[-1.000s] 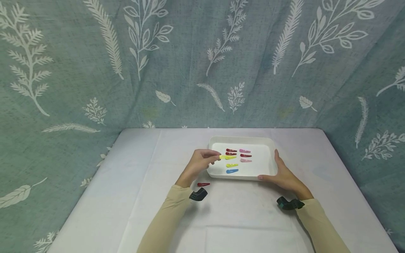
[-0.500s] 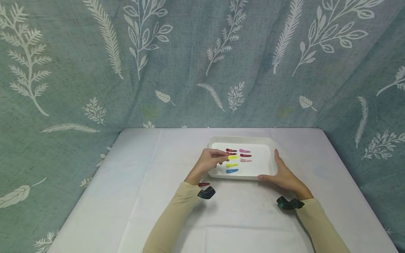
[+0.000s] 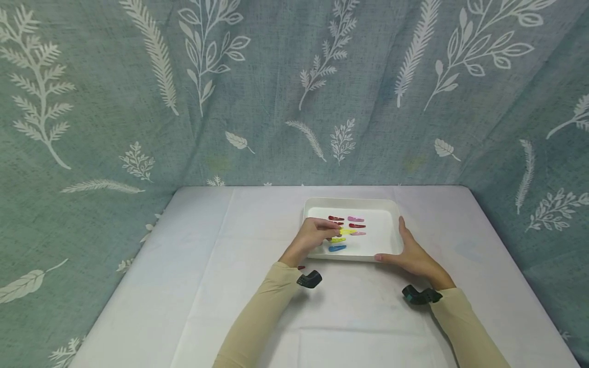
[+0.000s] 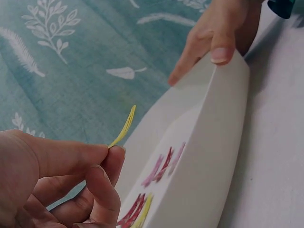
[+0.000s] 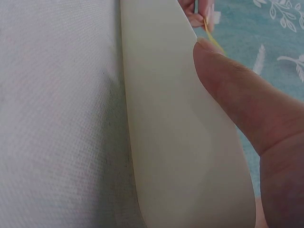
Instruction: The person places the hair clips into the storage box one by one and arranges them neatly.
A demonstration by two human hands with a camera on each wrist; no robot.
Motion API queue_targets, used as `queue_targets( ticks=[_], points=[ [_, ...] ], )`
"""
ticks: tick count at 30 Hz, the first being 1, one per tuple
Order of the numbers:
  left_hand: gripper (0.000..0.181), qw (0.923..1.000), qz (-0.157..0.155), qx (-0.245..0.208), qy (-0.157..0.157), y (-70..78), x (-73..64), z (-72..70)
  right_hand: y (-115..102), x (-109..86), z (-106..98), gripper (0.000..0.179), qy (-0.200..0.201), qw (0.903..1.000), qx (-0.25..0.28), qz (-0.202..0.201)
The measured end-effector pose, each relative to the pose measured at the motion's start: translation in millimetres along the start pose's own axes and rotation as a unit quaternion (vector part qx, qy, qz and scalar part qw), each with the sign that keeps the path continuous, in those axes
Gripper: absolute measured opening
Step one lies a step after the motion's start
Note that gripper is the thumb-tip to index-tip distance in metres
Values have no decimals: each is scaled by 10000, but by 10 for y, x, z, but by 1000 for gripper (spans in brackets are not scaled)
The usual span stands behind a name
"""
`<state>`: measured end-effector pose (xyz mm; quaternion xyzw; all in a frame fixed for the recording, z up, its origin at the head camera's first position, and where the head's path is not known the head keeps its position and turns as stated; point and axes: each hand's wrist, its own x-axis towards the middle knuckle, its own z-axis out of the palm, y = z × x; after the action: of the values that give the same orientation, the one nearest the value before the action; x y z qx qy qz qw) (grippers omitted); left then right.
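Note:
Over the white tray (image 3: 379,221), my left hand (image 3: 309,239) pinches a yellow snap hair clip (image 4: 125,126) between thumb and fingertips, its free end pointing right. Around the tray's front right corner my right hand (image 3: 411,254) holds on, thumb (image 5: 237,80) on the front rim and fingers along the right side. Inside the tray lie hair clips in two columns: dark red (image 3: 336,218), pink (image 3: 356,219), red (image 3: 357,225), light pink (image 3: 361,233), yellow (image 3: 339,239) and blue (image 3: 337,248). The left hand partly covers the left column.
One more red clip (image 3: 301,267) lies on the white tablecloth (image 3: 248,230) in front of the tray, mostly hidden by the left wrist. Each wrist carries a dark camera mount (image 3: 310,279). A blue-green leaf-patterned curtain (image 3: 276,92) stands behind the table.
My left hand has moved right with the yellow clip, from the tray's left edge to over its middle. The right hand and tray have stayed put.

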<state>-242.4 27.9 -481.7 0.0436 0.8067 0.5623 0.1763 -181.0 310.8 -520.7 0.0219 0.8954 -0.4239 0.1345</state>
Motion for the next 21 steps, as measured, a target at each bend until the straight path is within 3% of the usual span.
queue_targets(
  ticks=[11, 21],
  points=[
    [14, 9998, 116, 32, -163, -44, 142, 112, -7, 8, -14, 145, -10, 10000, 19, 1],
    [11, 9997, 56, 177, -173, -42, 158, 186, 15, 16, -13, 146, -40, 9999, 135, -86]
  ],
)
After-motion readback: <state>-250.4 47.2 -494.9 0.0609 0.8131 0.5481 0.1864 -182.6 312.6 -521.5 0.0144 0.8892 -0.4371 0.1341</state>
